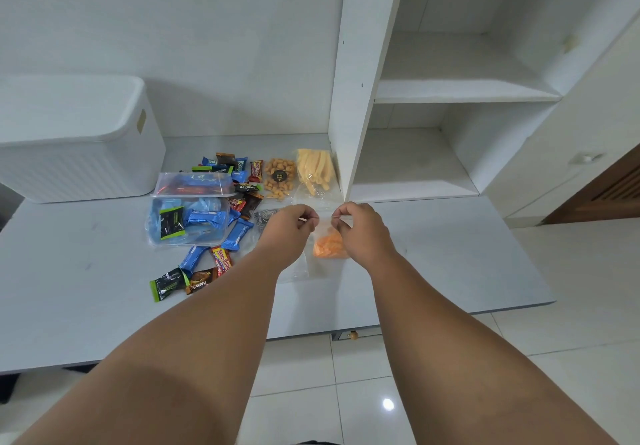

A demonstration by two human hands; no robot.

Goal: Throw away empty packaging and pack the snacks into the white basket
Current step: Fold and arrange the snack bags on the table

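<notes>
White basket [79,153] stands at the upper left on the grey table [450,254]; wrapped snack bars [204,257] lie scattered around a clear tub [188,216], centre-left. At centre, the left hand [289,226] and right hand [358,228] each pinch the top edge of a clear zip bag of orange snacks [327,247] — it hangs between them
</notes>
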